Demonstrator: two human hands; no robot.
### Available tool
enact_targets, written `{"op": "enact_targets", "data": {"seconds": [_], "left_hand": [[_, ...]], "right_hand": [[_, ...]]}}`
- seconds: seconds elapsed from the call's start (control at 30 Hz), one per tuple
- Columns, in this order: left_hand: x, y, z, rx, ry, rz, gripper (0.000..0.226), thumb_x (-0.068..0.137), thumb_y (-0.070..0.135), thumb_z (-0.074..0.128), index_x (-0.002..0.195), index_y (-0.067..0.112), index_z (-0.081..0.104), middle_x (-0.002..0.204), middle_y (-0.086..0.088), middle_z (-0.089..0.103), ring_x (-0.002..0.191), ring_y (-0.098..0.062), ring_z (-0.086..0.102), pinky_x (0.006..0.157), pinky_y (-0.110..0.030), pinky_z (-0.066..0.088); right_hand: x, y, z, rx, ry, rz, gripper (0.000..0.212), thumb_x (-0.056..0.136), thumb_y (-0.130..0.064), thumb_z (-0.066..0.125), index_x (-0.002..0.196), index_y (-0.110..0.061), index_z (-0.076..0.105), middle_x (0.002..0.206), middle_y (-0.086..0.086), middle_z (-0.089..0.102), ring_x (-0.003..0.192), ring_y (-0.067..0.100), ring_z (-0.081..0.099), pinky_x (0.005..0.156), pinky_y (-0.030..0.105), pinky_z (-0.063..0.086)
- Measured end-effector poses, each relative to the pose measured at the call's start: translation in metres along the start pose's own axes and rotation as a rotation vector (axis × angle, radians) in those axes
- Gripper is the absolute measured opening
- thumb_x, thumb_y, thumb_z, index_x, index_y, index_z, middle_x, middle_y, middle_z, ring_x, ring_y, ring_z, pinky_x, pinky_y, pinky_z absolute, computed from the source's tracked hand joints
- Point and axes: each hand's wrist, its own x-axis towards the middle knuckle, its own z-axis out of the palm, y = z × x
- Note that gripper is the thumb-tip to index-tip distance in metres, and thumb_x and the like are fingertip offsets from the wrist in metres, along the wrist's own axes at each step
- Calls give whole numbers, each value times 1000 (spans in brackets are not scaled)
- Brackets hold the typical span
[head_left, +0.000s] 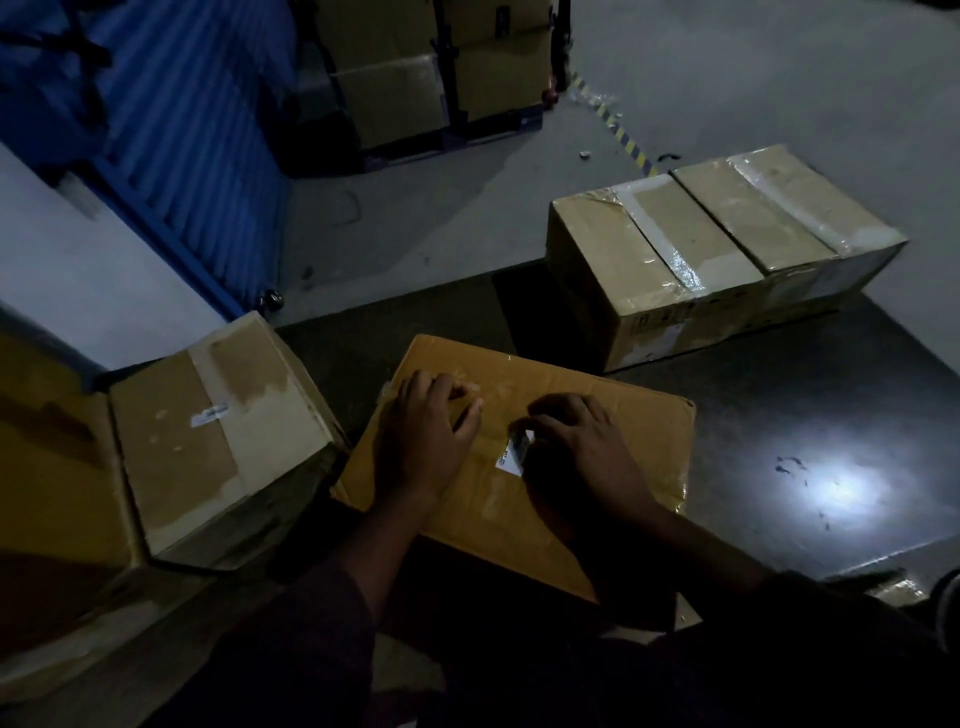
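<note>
A flat orange-brown cardboard box (613, 415) lies on the dark surface (779, 415) in front of me. My left hand (423, 434) rests palm down on the box's left part, fingers bent over its taped top. My right hand (576, 441) lies on the middle of the box, its fingertips at a small white label (514, 454) stuck there. Whether the fingers pinch the label's edge or only press it is too dark to tell.
A taped cardboard box (218, 441) stands close on the left, another brown box edge (47, 467) beyond it. A long taped box (717, 249) lies at the back right. A blue shutter (182, 130) and a trolley of cartons (415, 78) stand behind. Grey floor (779, 78) stretches right.
</note>
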Motion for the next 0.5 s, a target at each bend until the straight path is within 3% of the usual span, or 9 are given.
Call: {"op": "enact_targets", "data": {"seconds": [0.13,0.27,0.4,0.5], "left_hand": [[-1,2,-2,3,1,6,23,88,52,53,103,35,57,109,9,52,102,-12,52,83,-40,52],[-1,1,-1,4,6,3,21,88,51,55,103,35,56,109,10,50,101,-11,53,82,-40,53],[0,0,1,-16,-7,-14,27,86,56,49,102,35,55,109,9,51,99,-11,54,81,-41,54],[0,-1,1,-13,-3,-28,30,85,59,45,101,35,54,109,10,50,99,-11,54,81,-41,54]], "right_hand": [[-1,-1,-2,48,27,21,41,79,-49,67,117,-34,60,136,-6,47,129,17,34,107,42,35],[-1,-2,-2,28,27,18,47,78,-45,69,123,-36,58,138,-7,45,130,17,34,107,42,36],[-5,-2,-2,82,79,40,49,77,-46,71,122,-30,58,133,-8,46,125,13,36,103,33,37],[-4,-2,-4,30,59,7,52,78,-46,70,126,-31,56,136,-7,45,127,14,34,105,36,38]]}}
